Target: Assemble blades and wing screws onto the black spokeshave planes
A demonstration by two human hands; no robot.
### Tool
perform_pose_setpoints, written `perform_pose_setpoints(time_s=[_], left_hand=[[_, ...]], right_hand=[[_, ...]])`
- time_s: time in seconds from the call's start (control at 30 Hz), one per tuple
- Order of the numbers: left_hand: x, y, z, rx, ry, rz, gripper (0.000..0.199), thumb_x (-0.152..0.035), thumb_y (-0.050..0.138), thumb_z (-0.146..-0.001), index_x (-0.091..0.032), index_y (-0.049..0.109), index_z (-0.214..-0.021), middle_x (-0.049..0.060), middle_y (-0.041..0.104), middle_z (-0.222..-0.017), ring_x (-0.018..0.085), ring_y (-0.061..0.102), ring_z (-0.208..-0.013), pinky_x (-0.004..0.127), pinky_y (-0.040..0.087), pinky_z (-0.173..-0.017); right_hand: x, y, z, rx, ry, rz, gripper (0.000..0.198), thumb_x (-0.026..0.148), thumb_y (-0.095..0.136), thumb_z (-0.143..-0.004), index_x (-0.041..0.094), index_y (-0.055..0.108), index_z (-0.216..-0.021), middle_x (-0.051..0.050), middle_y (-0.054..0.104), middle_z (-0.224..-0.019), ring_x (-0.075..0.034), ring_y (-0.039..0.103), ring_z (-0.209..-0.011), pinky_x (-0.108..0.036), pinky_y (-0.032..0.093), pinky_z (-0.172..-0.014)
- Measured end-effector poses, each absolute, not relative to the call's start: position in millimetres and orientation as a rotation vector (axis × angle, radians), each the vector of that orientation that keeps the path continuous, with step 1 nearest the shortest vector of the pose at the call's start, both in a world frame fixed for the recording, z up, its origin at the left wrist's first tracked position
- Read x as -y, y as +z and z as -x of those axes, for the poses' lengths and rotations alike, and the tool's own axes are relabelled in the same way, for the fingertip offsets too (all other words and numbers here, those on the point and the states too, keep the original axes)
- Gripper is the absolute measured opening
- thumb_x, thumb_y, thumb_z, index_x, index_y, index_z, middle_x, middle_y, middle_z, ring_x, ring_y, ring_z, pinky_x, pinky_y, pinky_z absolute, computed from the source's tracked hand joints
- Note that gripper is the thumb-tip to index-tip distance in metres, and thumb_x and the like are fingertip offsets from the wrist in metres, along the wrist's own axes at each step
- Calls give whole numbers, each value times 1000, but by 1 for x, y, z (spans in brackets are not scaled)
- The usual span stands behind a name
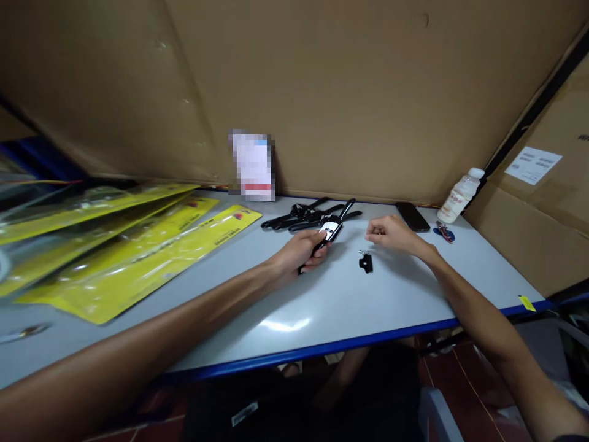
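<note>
My left hand (306, 252) is closed around a black, plier-like tool (331, 231) with two long black arms and a shiny silvery plate at its middle. Its lower end is partly hidden by my fingers. My right hand (389, 235) is raised just over the table with fingertips pinched together; whatever they hold, if anything, is too small to make out. Below it on the table lie a small black notched plate (366, 263) and a tiny metal piece (363, 252). Behind my left hand is a pile of several similar black tools (294, 215).
Yellow-backed clear plastic packages (184, 245) are spread over the left of the table (368, 313). A pixelated card (255, 169) leans on the cardboard wall behind. At the back right are a dark phone (413, 217), a white bottle (459, 196) and a small blue item (445, 233).
</note>
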State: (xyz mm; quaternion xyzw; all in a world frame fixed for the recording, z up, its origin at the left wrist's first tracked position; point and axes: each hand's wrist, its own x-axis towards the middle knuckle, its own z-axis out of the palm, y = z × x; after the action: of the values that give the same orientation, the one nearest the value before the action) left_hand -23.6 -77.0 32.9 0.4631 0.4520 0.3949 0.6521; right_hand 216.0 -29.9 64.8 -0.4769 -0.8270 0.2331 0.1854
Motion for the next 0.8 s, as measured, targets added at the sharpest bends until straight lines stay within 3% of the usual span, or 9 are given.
perform_pose_setpoints(time_s=[0.1,0.17,0.27,0.4,0.57,0.67,0.8], left_hand=[[76,37,25,-1039,823,-1040,31,-26,44,-100,-17,53,-71,-7,39,-49,4,24,-32,15,16,-29],[77,37,24,-1043,793,-1036,32,-26,44,-100,-18,54,-71,-7,39,-49,4,24,-32,15,16,-29],[83,34,24,-1078,798,-1053,34,-31,42,-101,-19,52,-71,-7,38,-48,5,23,-32,16,16,-28],[92,31,26,-1082,853,-1161,43,-46,44,-99,-21,43,-65,-8,37,-48,4,25,-34,15,23,-31],[96,34,29,-1060,811,-1159,46,-55,48,-94,-22,38,-64,-10,35,-48,4,26,-35,14,24,-31],[97,36,30,-1055,779,-1128,44,-58,47,-92,-23,38,-67,-10,36,-49,4,26,-35,15,25,-30],[97,36,33,-1066,752,-1126,42,-59,45,-92,-24,37,-70,-10,37,-51,5,27,-35,16,26,-31]], right_hand=[[41,76,-222,2464,611,1406,14,28,80,-74,21,68,-76,0,64,-71,-15,51,-65,-28,29,-64],[54,84,-221,2629,433,1548,23,39,78,-79,22,65,-70,-1,62,-68,-17,50,-65,-30,27,-63],[72,92,-210,2722,425,1716,45,55,69,-86,21,59,-59,-3,55,-58,-17,46,-58,-32,25,-60],[85,88,-191,2745,408,1784,39,48,64,-91,20,60,-64,-3,58,-62,-16,45,-58,-31,23,-57],[84,82,-191,2669,691,1752,23,32,65,-84,20,58,-66,0,59,-64,-14,46,-61,-29,26,-57],[78,83,-198,2632,993,1655,26,24,67,-79,19,50,-60,5,49,-56,-10,38,-55,-27,25,-54],[73,89,-200,2451,1352,1422,32,28,64,-86,18,46,-60,7,41,-54,-7,32,-52,-24,24,-49]])
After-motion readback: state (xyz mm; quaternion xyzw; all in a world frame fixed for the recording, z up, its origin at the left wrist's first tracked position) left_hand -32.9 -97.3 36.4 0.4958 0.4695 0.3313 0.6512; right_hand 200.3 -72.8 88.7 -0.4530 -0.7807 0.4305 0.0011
